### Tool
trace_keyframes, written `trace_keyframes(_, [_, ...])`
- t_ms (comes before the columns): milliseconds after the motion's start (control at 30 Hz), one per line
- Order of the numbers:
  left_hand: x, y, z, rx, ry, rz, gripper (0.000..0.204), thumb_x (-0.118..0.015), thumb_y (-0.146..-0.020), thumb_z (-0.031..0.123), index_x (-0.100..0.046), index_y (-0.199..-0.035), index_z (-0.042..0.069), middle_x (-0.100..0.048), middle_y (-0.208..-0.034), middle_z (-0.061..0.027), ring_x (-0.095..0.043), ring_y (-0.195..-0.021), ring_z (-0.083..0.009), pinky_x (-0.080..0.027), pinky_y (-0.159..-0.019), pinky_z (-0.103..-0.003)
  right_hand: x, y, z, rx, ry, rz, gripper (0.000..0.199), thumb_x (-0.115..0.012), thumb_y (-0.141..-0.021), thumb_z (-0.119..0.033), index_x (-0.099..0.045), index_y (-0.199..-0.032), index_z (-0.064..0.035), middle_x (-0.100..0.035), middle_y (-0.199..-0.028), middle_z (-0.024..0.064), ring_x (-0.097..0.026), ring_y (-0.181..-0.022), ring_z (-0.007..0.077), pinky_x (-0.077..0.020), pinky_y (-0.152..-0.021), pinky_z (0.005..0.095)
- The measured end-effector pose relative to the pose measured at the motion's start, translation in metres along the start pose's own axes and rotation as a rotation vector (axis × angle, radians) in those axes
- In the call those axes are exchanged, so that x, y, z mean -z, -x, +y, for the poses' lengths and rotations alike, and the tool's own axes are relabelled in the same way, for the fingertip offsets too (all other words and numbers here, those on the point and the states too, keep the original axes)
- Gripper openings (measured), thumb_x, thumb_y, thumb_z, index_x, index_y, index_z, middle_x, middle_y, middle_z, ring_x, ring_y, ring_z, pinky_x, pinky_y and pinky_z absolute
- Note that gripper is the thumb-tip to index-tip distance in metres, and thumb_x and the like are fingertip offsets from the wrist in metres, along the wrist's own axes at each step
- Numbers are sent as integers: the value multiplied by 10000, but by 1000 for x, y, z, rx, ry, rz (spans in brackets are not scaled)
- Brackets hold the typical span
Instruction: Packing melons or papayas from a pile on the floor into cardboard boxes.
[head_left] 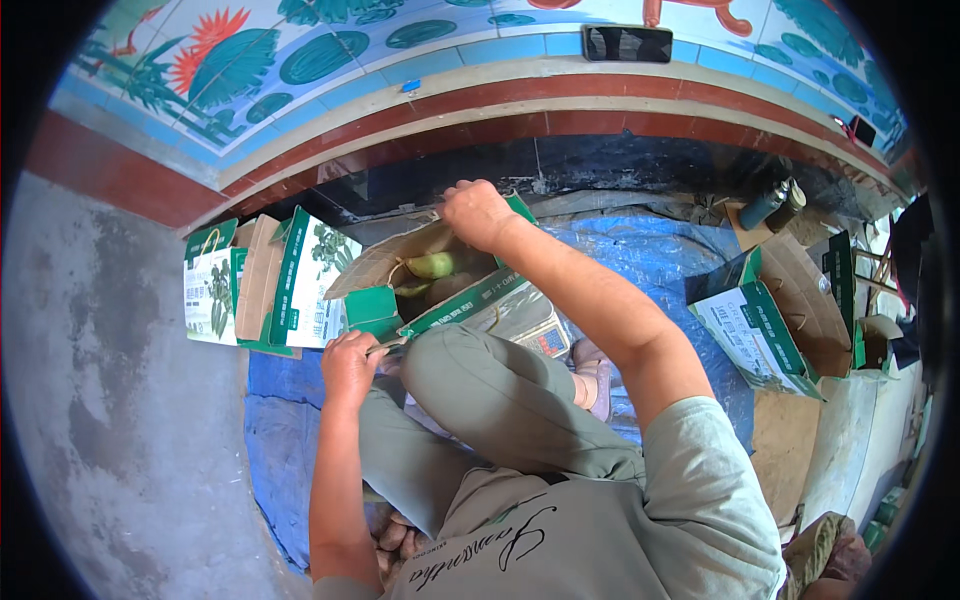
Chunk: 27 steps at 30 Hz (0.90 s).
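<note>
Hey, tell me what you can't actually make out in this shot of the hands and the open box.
- Head view: most of the open carton's inside is hidden by its flaps and the right hand; only one green fruit shows.
- Left hand: its fingertips curl around the flap edge, out of sight.
- Weighing scale: mostly covered by the carton and the knee; its display is too small to tell.
- Cartons at right: contents not visible.

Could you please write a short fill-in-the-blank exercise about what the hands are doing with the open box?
1. The right hand grips the far flap of the open ____ box.
2. The left hand holds the box's ____ edge.
3. Inside lies a pale ____ fruit.
4. The box sits on a weighing scale over a ____ tarpaulin.

Missing words: cardboard; near; green; blue
</note>
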<state>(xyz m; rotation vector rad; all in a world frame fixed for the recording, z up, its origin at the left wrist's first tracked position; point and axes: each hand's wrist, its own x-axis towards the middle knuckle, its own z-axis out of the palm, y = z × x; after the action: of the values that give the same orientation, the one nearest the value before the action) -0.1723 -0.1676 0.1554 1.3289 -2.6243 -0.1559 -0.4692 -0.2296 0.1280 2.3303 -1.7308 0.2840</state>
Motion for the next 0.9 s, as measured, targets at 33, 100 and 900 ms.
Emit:
trace_keyframes(33, [1,0,1,-6,-3,-3,161,-742,-600,83,-608,-688,64,-577,-715,-93,-564,-722,-298,-441,-630,-392,2,6,6,-7,-2,1,153,-555,-763,-188,-680,-848,-162,-636,-873,23,-608,-854,189,-488,-683,316])
trace_keyframes(100, [2,-2,5,-21,-11,15,170,-731,-601,78,-575,-668,69,-555,-705,-88,-550,-719,-287,-418,-628,-391,6,19,21,-19,-3,75,114,-570,-742,-191,-664,-805,-176,-630,-852,16,-609,-836,181,-486,-667,314])
trace_keyframes(900, [-98,-26,319,-1169,522,-195,92,-621,-611,122,-533,-634,110,-524,-629,-47,-556,-657,-235,-431,-650,-357,156,502,77,-1045,12,-109,177,-628,-766,-196,-580,-724,-32,-576,-761,142,-578,-743,346,-466,-632,420])
